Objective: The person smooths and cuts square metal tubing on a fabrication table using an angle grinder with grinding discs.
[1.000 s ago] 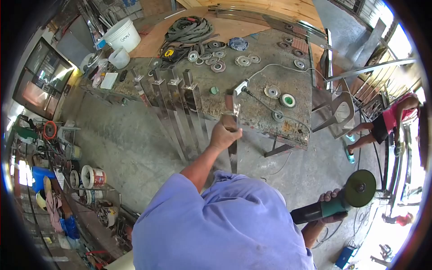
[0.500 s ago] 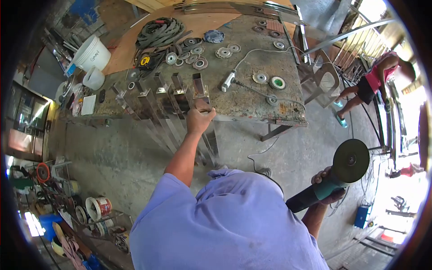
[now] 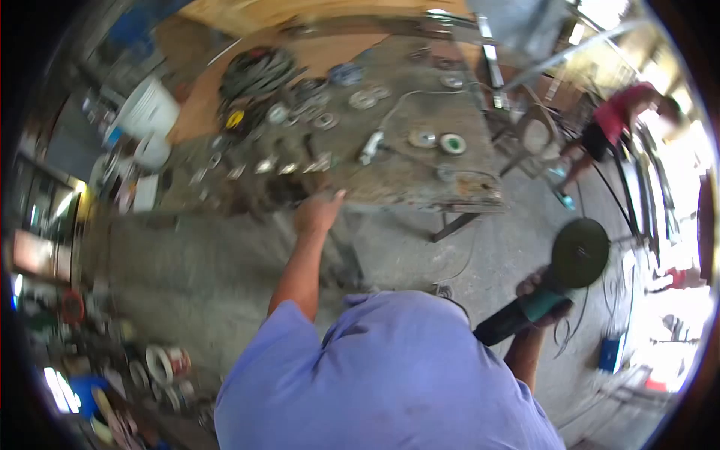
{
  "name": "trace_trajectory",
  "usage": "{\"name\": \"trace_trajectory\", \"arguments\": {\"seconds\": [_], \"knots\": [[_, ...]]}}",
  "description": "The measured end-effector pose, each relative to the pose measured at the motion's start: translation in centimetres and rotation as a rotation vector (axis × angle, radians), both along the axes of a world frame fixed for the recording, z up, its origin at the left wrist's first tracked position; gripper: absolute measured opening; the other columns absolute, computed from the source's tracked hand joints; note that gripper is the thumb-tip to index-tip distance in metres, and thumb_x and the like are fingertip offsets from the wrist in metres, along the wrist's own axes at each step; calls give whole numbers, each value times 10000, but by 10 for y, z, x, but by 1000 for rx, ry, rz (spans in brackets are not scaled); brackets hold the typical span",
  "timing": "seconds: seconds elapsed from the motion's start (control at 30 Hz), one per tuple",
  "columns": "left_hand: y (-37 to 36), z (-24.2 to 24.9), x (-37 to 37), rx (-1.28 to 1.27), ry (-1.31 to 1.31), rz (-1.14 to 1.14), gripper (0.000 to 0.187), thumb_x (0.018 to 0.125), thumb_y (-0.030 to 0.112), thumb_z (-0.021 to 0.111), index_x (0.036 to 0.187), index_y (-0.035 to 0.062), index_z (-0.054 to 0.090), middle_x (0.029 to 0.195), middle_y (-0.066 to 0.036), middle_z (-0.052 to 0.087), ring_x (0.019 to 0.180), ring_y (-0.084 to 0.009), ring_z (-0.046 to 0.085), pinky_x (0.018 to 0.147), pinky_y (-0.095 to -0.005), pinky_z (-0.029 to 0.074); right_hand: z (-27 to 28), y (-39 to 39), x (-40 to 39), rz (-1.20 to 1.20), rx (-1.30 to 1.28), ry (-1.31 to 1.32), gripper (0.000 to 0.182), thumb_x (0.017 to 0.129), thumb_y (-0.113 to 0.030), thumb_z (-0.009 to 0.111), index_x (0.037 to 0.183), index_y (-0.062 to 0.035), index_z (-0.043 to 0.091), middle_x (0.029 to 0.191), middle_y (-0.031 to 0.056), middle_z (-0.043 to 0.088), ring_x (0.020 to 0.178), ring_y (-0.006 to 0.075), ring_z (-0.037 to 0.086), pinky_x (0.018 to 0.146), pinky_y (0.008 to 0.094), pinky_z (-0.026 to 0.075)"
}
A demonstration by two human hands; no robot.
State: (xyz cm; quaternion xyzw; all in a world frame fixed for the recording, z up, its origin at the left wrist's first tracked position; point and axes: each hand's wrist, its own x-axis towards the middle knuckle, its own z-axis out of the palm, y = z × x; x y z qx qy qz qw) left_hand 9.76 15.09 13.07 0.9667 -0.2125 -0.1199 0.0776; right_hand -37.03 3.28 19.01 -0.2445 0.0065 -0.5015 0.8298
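Note:
At the near edge of the workbench [image 3: 420,196], my left hand [image 3: 316,215] is closed on a square metal tube, the rightmost in a row of several upright tubes. Bright shiny patches mark the tubes near their upper ends [image 3: 318,162]; their lower parts are smeared by motion. Off to the right, my right hand [image 3: 529,283] is wrapped round a green and black angle grinder [image 3: 504,322]. The grinder's large dark disc [image 3: 581,253] faces up, well away from the tubes. Whether the disc is spinning cannot be told.
Several grinding discs [image 3: 363,99], a white power socket on a cord [image 3: 370,148] and a coiled hose [image 3: 259,72] lie on the bench. White buckets [image 3: 150,109] stand at its left. Another person [image 3: 611,124] bends at the right, near a plastic chair [image 3: 536,135].
The view has shifted and blurred. My left hand has moved slightly left and down, and the tubes look blurred beside it. The grinder stays in my right hand, a little lower left.

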Motion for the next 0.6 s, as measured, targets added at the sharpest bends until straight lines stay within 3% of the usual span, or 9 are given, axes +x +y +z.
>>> {"name": "trace_trajectory", "arguments": {"seconds": [0.03, 0.07, 0.1, 0.13, 0.23, 0.3, 0.33, 0.5, 0.6], "knots": [[-4, -17, 8, -23, -8, -32, 773, 844, 740, 502, 1075, 40, 734, 1101, -240, 693, 1087, -405, 645, 891, -489, 514, -7, 1, -5, -43, 76, -66, 816, 794, -587, 729, 1331, -40, 449, 1096, 117, 537, 969, 262, 606, 789, 415, 507], [-10, 13, -8, -118, 92, -40, 809, 845, 752, 486, 1123, 25, 710, 1136, -232, 684, 1117, -423, 624, 932, -499, 488, -21, -8, -11, 125, 36, -95, 765, 782, -508, 758, 1342, -66, 481, 1165, 109, 563, 1044, 266, 598, 860, 441, 511], [-12, 36, -21, -42, 146, -19, 840, 841, 761, 479, 1140, 6, 694, 1168, -221, 677, 1127, -415, 621, 950, -499, 476, -52, -8, -25, 182, 93, -68, 741, 782, -421, 766, 1348, -35, 483, 1249, 155, 570, 1097, 300, 601, 932, 483, 511], [-9, 33, -23, -31, 227, -34, 765, 866, 686, 539, 1188, 5, 674, 1219, -221, 656, 1158, -402, 608, 975, -470, 469, -42, -10, -17, 311, 171, -88, 691, 774, -340, 770, 1314, 3, 509, 1244, 197, 600, 1086, 334, 629, 949, 528, 520], [10, -1, -47, -449, 181, -333, 606, 907, 472, 626, 1256, -22, 624, 1221, -213, 662, 1152, -373, 619, 995, -431, 459, -9, -21, 7, 200, 131, 20, 589, 800, -277, 769, 1235, 58, 558, 1110, 208, 663, 924, 327, 700, 805, 491, 596], [-11, -33, -45, 5, 397, -217, 598, 890, 466, 653, 1155, -70, 627, 890, -179, 688, 824, -282, 658, 782, -392, 512, 10, -20, 1, 130, 73, 112, 612, 799, -321, 778, 1221, 67, 565, 1091, 201, 666, 914, 316, 702, 812, 470, 597], [-7, -16, -78, -11, 464, -313, 645, 884, 497, 662, 1105, -106, 611, 657, -131, 682, 582, -223, 650, 619, -364, 534, 11, -22, -2, 126, 55, 102, 622, 798, -330, 779, 1223, 69, 563, 1088, 199, 666, 914, 312, 702, 811, 464, 598], [-57, 4, -168, -27, 699, -952, 527, 881, 410, 665, 1153, -42, 657, 1047, -236, 705, 992, -311, 692, 895, -406, 513, 9, -38, -19, 96, 57, 105, 643, 794, -351, 783, 1225, 72, 563, 1077, 199, 664, 907, 310, 702, 805, 436, 602], [-97, 60, -238, -42, 894, -1148, 529, 867, 371, 685, 1202, -35, 639, 1097, -231, 700, 1052, -305, 679, 930, -376, 510, 2, -50, -33, 48, 117, 100, 639, 789, -340, 788, 1227, 67, 564, 1071, 206, 667, 914, 334, 702, 808, 458, 600]]}}
